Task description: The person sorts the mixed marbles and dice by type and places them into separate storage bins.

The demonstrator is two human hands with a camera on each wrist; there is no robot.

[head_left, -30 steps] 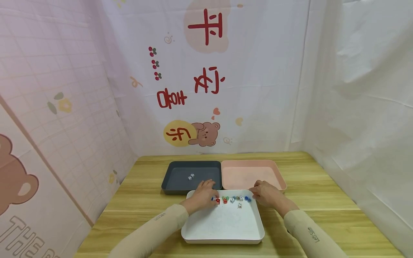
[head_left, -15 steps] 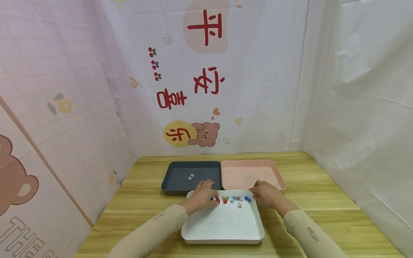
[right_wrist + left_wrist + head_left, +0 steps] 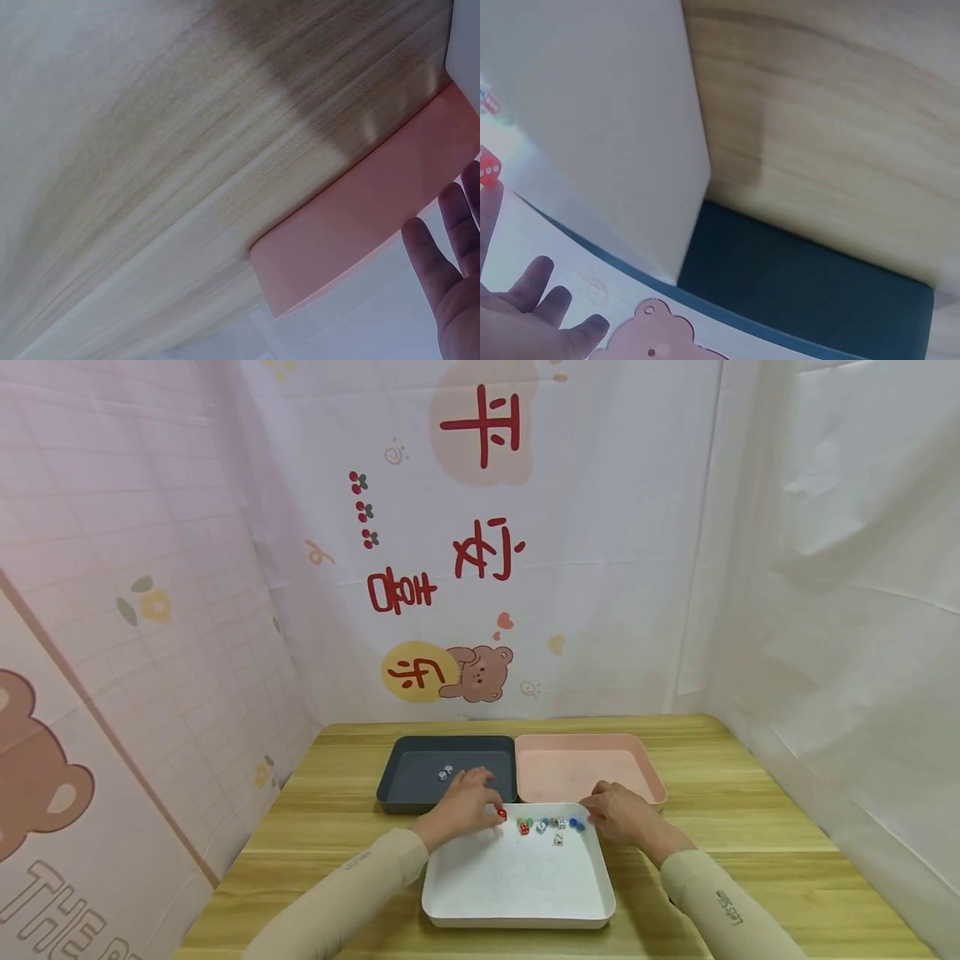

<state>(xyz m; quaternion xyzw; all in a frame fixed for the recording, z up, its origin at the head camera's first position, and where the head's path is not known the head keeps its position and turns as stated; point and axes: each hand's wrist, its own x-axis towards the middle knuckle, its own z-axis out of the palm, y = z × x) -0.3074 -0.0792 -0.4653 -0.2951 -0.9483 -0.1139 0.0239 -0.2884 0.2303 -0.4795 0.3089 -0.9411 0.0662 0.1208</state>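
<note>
In the head view, my left hand (image 3: 463, 806) pinches a red die (image 3: 502, 815) with thumb and fingertips, just above the far left corner of the white tray (image 3: 517, 897). The same red die (image 3: 489, 168) shows at the left edge of the left wrist view, with the other fingers spread apart. A second red die (image 3: 524, 829) lies inside the tray. Beside it are white dice (image 3: 558, 840) and several small green and blue pieces (image 3: 575, 823). My right hand (image 3: 622, 814) rests at the tray's far right corner, its visible fingers fairly straight; its thumb side is partly hidden.
Behind the white tray stand a dark grey tray (image 3: 405, 777) holding two white dice (image 3: 446, 772) and a pink tray (image 3: 581, 768), side by side. All three sit on a wood-grain table (image 3: 735, 877). White printed cloth (image 3: 615, 527) encloses the back and sides.
My left hand has lifted the red die from the white tray and moved slightly left and away, toward the dark grey tray. The right hand stays where it was.
</note>
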